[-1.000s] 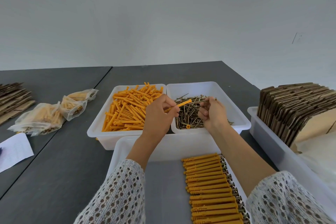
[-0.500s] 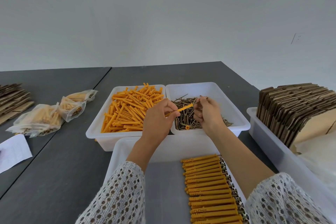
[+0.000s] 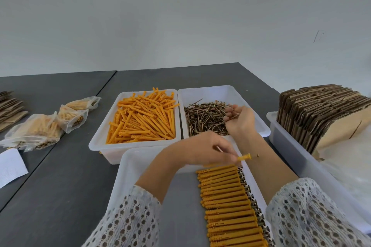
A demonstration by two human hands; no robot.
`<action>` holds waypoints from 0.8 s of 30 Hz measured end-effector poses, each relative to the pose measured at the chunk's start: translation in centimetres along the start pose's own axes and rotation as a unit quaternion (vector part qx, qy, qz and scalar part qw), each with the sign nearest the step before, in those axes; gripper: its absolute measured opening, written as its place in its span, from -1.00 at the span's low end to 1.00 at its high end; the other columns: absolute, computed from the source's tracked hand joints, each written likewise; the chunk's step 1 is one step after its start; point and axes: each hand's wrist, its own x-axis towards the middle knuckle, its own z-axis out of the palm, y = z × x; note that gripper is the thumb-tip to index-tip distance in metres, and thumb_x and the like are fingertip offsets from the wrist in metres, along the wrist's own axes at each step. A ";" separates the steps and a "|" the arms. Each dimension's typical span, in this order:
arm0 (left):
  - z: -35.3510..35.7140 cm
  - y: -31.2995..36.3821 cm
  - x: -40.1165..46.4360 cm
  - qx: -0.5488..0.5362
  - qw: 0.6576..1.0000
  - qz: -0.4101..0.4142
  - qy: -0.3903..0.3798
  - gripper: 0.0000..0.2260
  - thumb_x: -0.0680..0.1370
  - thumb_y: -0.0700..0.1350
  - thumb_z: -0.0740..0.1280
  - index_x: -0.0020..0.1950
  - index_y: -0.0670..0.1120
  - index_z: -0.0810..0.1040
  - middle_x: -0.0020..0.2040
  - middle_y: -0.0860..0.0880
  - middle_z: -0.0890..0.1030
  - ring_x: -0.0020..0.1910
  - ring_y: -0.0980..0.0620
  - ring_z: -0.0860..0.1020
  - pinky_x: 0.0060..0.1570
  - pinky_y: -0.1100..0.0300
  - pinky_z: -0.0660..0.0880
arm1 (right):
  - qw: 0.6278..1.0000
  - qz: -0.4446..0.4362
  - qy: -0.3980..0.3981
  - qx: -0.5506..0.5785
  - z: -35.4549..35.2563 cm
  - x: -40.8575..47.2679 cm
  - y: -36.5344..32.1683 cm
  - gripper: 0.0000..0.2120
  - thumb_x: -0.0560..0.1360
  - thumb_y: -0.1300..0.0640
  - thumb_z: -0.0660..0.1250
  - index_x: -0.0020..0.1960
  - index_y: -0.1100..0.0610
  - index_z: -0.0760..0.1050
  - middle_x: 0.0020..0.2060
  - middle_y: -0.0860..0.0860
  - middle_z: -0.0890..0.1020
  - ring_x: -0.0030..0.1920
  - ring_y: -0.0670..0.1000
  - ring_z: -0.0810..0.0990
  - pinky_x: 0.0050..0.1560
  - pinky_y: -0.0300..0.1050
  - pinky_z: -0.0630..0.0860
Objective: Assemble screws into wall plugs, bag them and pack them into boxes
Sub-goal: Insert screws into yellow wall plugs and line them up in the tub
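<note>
Left hand (image 3: 202,151) pinches an orange plug (image 3: 244,157) by its shank, screw head protruding at the plug's right end, just above the far end of the row (image 3: 230,204) of finished plugs in the near tray (image 3: 128,176). The row runs along the tray's right wall, screw heads toward that wall. Right hand (image 3: 240,121), fingers curled, holds loose screws (image 3: 233,116) over the near right corner of the screw bin (image 3: 224,91) (how many screws cannot be told). To the left, touching that bin, the plug bin (image 3: 96,144) holds loose orange plugs. Both bins stand mid-bench (image 3: 60,196), beyond the tray. Filled bags (image 3: 38,130) lie near the bench's left edge, a paper (image 3: 10,166) nearer. Flat cartons (image 3: 317,112) stand upright in a tub (image 3: 287,146) at the right edge; more cartons (image 3: 9,108) lie at far left.
</note>
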 end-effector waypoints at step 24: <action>7.8 0.1 3.5 0.484 0.855 -0.057 0.180 -0.72 0.52 -0.19 0.42 -0.17 -0.03 0.30 -0.30 0.00 0.23 -0.16 -0.04 0.27 -0.43 0.14 0.01 | 0.999 0.011 -0.021 0.029 -0.6 0.1 -1.5 -0.63 0.67 0.33 0.05 0.47 0.30 0.20 -0.13 0.25 0.59 -0.22 0.06 0.64 -0.40 -0.22 0.61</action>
